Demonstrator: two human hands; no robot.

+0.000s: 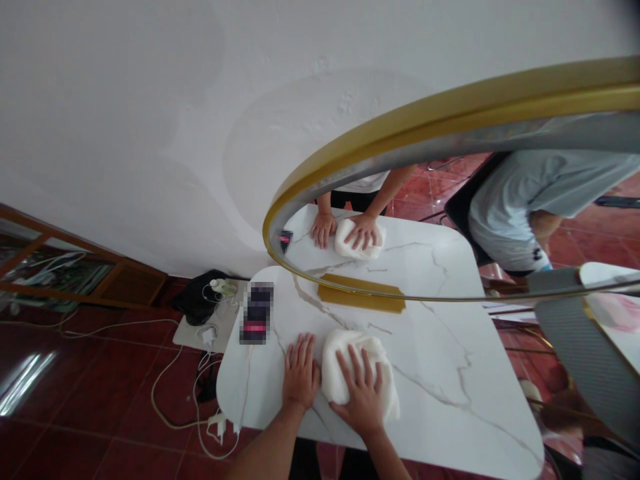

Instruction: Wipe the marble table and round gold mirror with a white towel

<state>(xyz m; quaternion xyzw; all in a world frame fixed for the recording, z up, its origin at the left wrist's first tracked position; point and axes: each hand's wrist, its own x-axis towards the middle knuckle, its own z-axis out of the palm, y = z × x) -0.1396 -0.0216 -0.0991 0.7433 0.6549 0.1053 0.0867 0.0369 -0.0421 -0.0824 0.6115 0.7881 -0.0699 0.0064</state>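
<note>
A folded white cloth point(332, 357) lies on the white marble-patterned table point(435, 353), near its front edge. My right hand point(361, 390) rests flat on top of the cloth, fingers spread, hiding part of it. Just left of the cloth, my left hand point(301, 373) lies palm down on the bare tabletop, fingers stretched out. Both hands and the cloth also appear in the round mirror point(420, 220) behind the table.
The mirror's gold frame point(350, 140) stands on a gold base point(360, 293) at the table's back. A phone point(257, 313) with a cable lies at the left. Cables and chargers point(217, 423) hang beside the table. Chairs point(585, 353) stand at the right.
</note>
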